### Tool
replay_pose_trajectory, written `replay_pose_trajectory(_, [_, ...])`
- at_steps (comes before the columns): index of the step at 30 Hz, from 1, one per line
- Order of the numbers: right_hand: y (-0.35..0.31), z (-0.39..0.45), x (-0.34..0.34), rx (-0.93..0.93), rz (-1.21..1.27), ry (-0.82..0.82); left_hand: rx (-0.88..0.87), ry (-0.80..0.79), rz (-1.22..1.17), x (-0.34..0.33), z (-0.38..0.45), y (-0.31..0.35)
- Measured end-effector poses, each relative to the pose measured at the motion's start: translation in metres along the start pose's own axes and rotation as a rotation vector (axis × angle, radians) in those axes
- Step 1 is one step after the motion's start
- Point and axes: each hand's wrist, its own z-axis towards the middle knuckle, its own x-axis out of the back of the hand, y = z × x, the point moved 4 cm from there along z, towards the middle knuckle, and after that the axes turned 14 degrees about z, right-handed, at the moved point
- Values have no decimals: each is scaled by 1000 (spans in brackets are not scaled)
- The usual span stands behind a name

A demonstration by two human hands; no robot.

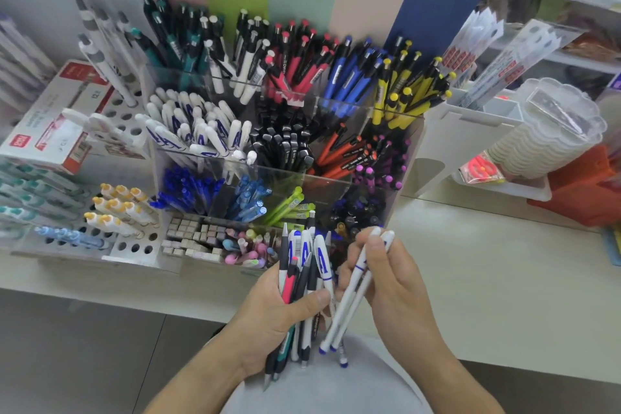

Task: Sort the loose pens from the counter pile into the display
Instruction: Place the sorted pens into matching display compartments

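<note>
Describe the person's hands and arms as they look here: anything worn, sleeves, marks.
Both the left hand and the right hand are bare, with no gloves, and no rings or watch show. The forearms are bare down to the frame's lower edge, so no sleeve appears. Between the arms a light grey garment shows.

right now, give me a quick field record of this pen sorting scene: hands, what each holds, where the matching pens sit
left hand: grips a mixed bundle of pens
right hand: holds two white pens with blue tips
matching compartment: white pens with blue lettering, middle row, left side of the clear display
counter: pale, beneath the display
placed yet: no, both white pens are in hand
</note>
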Motion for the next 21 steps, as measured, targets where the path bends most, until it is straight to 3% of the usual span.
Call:
replay_pose_trajectory(4, [5, 1, -3, -91, -21, 8, -36, 28, 14, -3, 0, 5])
replay_pose_trajectory(8, [7, 1, -8, -120, -295, -171, -114, 14, 90, -3, 2, 7])
replay_pose_trajectory(13, [11, 0, -1, -205, -146, -75, -111, 35, 98, -3, 0, 6])
replay_pose_trajectory(17, [8, 5, 12, -99, -336, 66, -90, 39, 74, 1, -1, 4])
replay_pose_trajectory(21, [-4, 16, 9, -123, -118, -38, -69, -43, 16, -3, -2, 3])
